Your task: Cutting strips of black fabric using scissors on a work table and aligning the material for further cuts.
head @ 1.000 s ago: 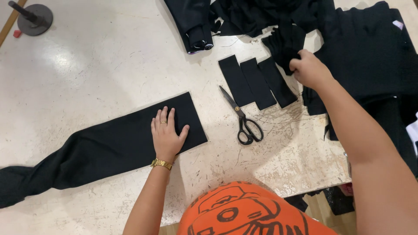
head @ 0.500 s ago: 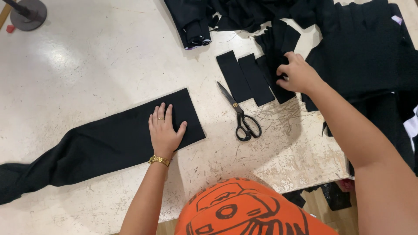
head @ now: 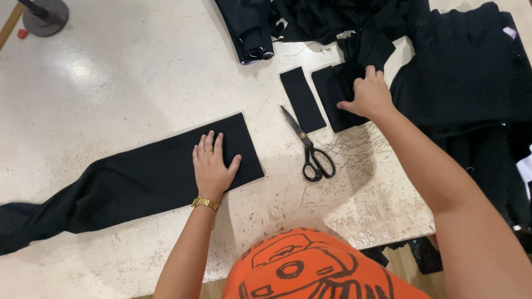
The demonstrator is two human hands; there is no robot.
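A long black fabric strip (head: 127,180) lies across the white table (head: 111,83). My left hand (head: 213,169) rests flat on its right end, fingers spread, with a gold watch at the wrist. Black-handled scissors (head: 308,148) lie to the right of that strip, untouched. Beyond them lie small black cut rectangles; one (head: 302,99) lies free. My right hand (head: 368,97) presses down on another cut piece (head: 332,97), fingers curled over its top edge.
A heap of black fabric (head: 471,72) covers the table's right side and far edge. A rolled dark garment (head: 249,33) lies at the top centre. A round metal stand base (head: 44,12) sits at the top left. The table's front edge runs below my arms.
My right hand has moved left from the fabric heap and come down onto the cut rectangles. My left hand has stayed pressed on the long strip.
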